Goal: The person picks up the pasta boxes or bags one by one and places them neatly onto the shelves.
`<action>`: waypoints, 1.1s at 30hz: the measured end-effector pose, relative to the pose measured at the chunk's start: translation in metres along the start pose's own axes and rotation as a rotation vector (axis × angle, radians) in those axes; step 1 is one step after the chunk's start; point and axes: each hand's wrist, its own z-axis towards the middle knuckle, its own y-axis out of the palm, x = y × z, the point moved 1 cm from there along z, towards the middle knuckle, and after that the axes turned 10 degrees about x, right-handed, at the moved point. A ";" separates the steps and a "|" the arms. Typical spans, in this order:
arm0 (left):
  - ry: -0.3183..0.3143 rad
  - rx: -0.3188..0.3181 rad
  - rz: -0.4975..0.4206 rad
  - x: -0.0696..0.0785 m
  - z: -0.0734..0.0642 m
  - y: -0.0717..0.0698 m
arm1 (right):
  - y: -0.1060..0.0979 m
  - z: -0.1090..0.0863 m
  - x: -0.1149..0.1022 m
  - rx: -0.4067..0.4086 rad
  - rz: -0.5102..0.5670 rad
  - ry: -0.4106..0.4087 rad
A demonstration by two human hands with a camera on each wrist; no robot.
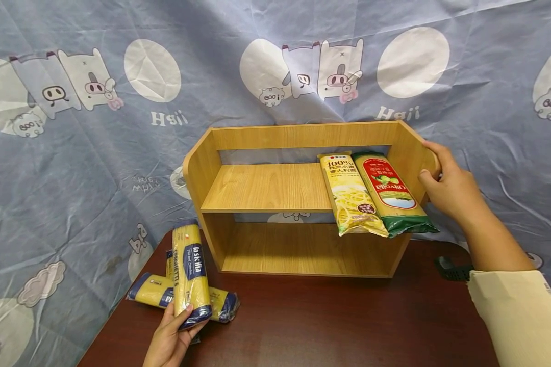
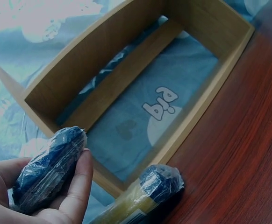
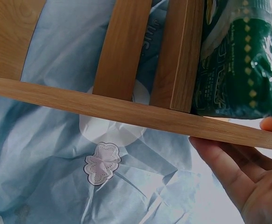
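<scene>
My left hand (image 1: 172, 339) grips the lower end of a yellow spaghetti pack (image 1: 190, 278) with blue ends, held tilted upward left of the shelf. In the left wrist view its blue wrapped end (image 2: 52, 168) sits between thumb and fingers. My right hand (image 1: 456, 188) grips the right side panel of the wooden two-tier shelf (image 1: 266, 186), thumb inside and fingers outside. On the upper tier, at the right, lie a yellow pasta pack (image 1: 351, 196) and a green-ended pasta pack (image 1: 390, 188) with a red label, their front ends jutting past the board.
More blue-ended spaghetti packs (image 1: 153, 290) lie crossed on the dark red table (image 1: 303, 326), partly hidden behind the held one. A black object (image 1: 452, 269) lies right of the shelf. Patterned blue-grey cloth (image 1: 202, 66) hangs behind.
</scene>
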 end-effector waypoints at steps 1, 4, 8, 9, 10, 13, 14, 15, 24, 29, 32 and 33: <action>0.010 -0.009 -0.004 0.000 -0.001 0.001 | 0.000 0.000 0.000 0.001 0.000 -0.002; 0.031 -0.022 -0.023 0.002 -0.002 0.003 | 0.000 0.000 0.001 0.003 0.001 -0.005; 0.064 -0.032 -0.031 0.005 -0.005 0.006 | 0.000 0.000 0.001 0.000 0.005 0.001; 0.075 -0.042 -0.036 0.006 -0.005 0.007 | 0.000 0.000 0.001 -0.001 0.006 0.003; 0.086 -0.052 -0.038 0.006 -0.006 0.007 | 0.000 0.000 0.001 -0.001 0.008 0.004; 0.117 -0.089 -0.065 0.008 -0.008 0.008 | 0.000 0.000 0.001 -0.001 0.009 0.003; 0.121 -0.095 -0.070 0.009 -0.008 0.009 | 0.000 0.000 0.001 -0.001 0.009 0.004; 0.124 -0.100 -0.075 0.009 -0.009 0.009 | 0.000 0.000 0.001 -0.001 0.009 0.004; 0.144 -0.146 -0.090 0.012 -0.012 0.014 | 0.000 -0.001 0.001 -0.007 0.002 0.013; 0.177 -0.193 -0.124 0.014 -0.014 0.016 | -0.001 -0.001 0.002 -0.011 0.000 0.013; 0.216 -0.229 -0.158 0.015 -0.015 0.017 | 0.000 -0.001 0.001 -0.012 0.003 0.008; 0.227 -0.242 -0.171 0.016 -0.016 0.017 | 0.000 -0.001 0.001 -0.010 0.004 0.006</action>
